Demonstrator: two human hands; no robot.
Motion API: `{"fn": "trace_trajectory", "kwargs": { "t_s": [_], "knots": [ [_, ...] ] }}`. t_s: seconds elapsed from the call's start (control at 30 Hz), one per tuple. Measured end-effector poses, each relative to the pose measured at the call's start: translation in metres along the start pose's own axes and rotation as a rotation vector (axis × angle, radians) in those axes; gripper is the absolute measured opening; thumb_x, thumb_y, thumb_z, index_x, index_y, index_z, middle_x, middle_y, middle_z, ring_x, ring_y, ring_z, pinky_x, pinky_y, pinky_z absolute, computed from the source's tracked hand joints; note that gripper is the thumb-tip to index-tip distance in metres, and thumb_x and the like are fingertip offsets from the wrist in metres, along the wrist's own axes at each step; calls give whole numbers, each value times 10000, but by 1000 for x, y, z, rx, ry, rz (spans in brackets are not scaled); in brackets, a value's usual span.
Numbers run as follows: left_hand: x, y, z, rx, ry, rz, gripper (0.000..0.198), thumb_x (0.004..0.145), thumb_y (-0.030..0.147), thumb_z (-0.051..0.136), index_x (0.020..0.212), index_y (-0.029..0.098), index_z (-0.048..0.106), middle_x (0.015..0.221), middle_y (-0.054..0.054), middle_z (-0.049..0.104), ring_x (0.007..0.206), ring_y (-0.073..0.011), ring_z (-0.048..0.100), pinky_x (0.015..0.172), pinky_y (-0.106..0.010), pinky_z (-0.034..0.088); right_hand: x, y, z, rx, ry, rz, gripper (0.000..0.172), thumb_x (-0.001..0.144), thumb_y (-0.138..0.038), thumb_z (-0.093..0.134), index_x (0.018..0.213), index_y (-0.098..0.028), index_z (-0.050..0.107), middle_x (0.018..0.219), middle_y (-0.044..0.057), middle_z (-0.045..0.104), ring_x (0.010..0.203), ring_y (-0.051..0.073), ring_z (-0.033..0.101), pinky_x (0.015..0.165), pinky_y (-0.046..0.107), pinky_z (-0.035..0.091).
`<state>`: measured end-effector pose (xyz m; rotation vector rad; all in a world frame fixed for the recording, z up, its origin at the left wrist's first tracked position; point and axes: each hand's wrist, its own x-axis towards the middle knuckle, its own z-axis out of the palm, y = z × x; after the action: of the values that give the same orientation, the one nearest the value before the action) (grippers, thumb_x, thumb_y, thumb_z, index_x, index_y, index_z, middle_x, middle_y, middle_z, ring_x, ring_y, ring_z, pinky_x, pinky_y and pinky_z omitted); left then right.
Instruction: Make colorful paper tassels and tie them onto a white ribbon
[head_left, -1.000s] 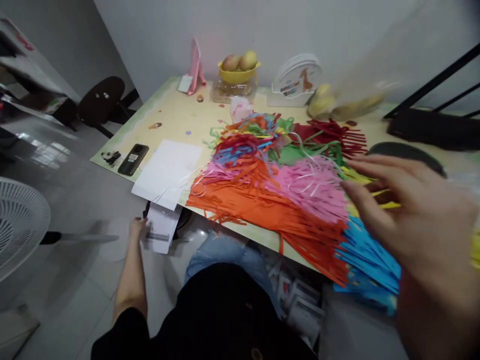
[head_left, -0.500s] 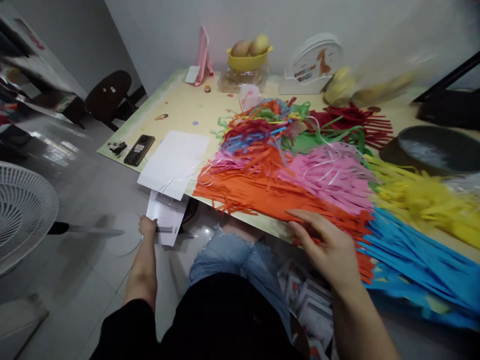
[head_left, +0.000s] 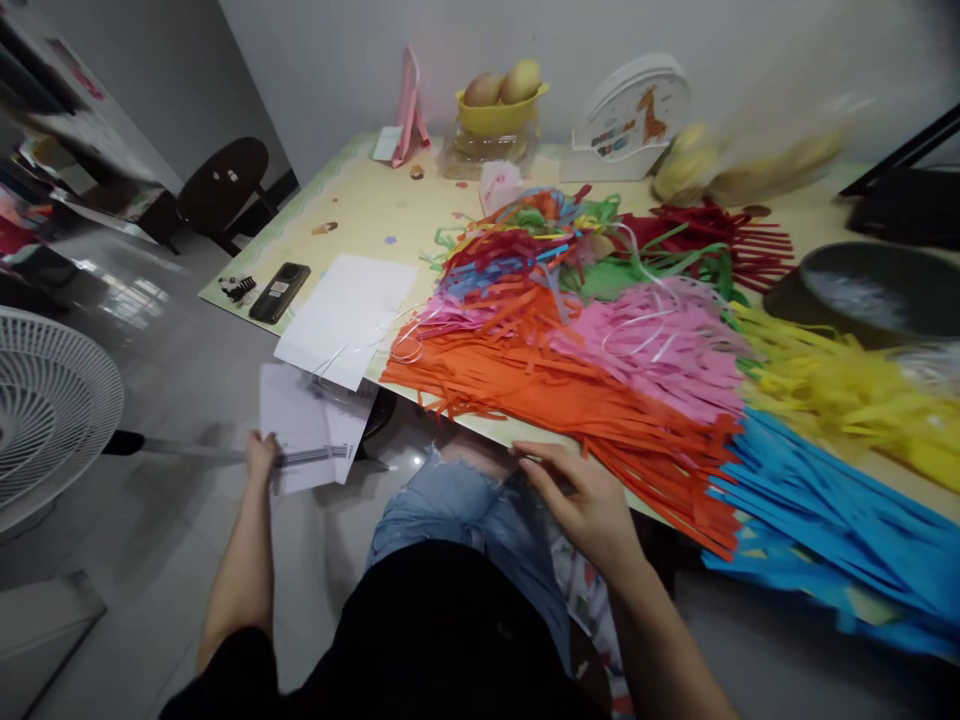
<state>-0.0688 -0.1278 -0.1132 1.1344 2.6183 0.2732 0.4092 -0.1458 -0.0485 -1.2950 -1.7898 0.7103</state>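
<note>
Below the table's front edge, my left hand [head_left: 261,457] pinches the side of a white printed paper sheet [head_left: 304,415]. Part of that sheet goes out of sight under the tabletop. My right hand [head_left: 577,492] hovers by the front edge, fingers apart and nothing visible in them. Closest to it is a fringed bundle of orange paper strips [head_left: 525,375], partly hanging over the edge. A blank white sheet [head_left: 346,310] rests on the tabletop above my left hand, with thin white string [head_left: 409,342] across its corner.
Pink strips [head_left: 667,335], yellow strips [head_left: 847,385] and blue strips [head_left: 840,500] cover the right side. A phone [head_left: 280,293] lies at the left edge. Farther back are a yellow basket [head_left: 499,115] and a dark bowl [head_left: 795,285]. A white fan [head_left: 60,410] stands left.
My left hand has moved left with the printed sheet, and more of it shows. My right hand has moved left and slightly down, off the orange strips.
</note>
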Motion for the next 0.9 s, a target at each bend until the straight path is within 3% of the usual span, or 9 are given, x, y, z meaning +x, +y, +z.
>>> {"fn": "trace_trajectory", "kwargs": {
  "t_s": [0.17,0.3,0.33,0.43,0.5,0.57,0.63,0.73,0.9],
  "knots": [
    [-60,-33,-79,-46,475,-205,357,981,333,326,1243,134,466,1095,-188,600,1126,-355,601,915,-499,509,2,0,29,144,-128,66,249,955,-356,574,1009,-191,753,922,78,791,702,180,729,610,281,580],
    [-113,12,-93,-409,757,112,267,902,476,495,1025,242,458,952,-55,565,872,-236,617,747,-365,532,20,-24,39,243,-98,30,317,916,-409,640,1137,-198,725,1177,116,746,1040,242,715,919,385,583],
    [-124,33,-86,-558,703,225,264,876,482,548,963,251,456,862,-17,548,739,-192,587,651,-320,509,25,-30,38,301,-64,35,401,898,-450,664,1210,-202,696,1271,125,709,1155,261,677,1006,415,549],
    [-153,105,-46,-815,159,494,237,885,458,600,913,250,491,718,24,553,550,-131,523,514,-249,449,38,-35,23,560,40,123,685,847,-602,681,1391,-204,560,1405,140,629,1269,277,623,1068,427,519],
    [-167,148,-17,-879,-204,660,218,910,453,589,934,246,529,770,-6,628,655,-149,625,606,-256,525,38,-26,7,660,166,216,713,840,-630,669,1397,-206,533,1366,129,654,1221,268,654,1042,403,539],
    [-174,183,4,-929,-400,767,223,920,440,591,1038,257,545,925,-47,688,807,-173,688,720,-283,571,30,-11,-9,659,298,304,633,840,-602,679,1326,-211,574,1297,106,695,1173,263,675,1035,394,540],
    [-174,212,12,-985,-379,839,370,916,411,614,1246,300,489,1187,-87,670,940,-185,698,799,-312,583,16,3,-19,633,350,350,559,840,-578,681,1255,-210,613,1257,92,715,1158,267,679,1040,403,535],
    [-169,247,5,-904,-164,999,553,919,387,625,1422,336,400,1456,-107,520,1189,-219,622,942,-361,547,-3,15,-18,611,309,371,519,849,-572,666,1224,-214,638,1250,87,717,1173,273,671,1045,423,531],
    [-165,278,-13,-674,-46,1087,285,930,358,610,1183,236,566,1144,-62,634,1053,-207,618,924,-346,503,-13,14,0,616,314,405,493,867,-553,637,1217,-207,648,1247,101,712,1160,269,678,1036,414,538]
  ]
}}
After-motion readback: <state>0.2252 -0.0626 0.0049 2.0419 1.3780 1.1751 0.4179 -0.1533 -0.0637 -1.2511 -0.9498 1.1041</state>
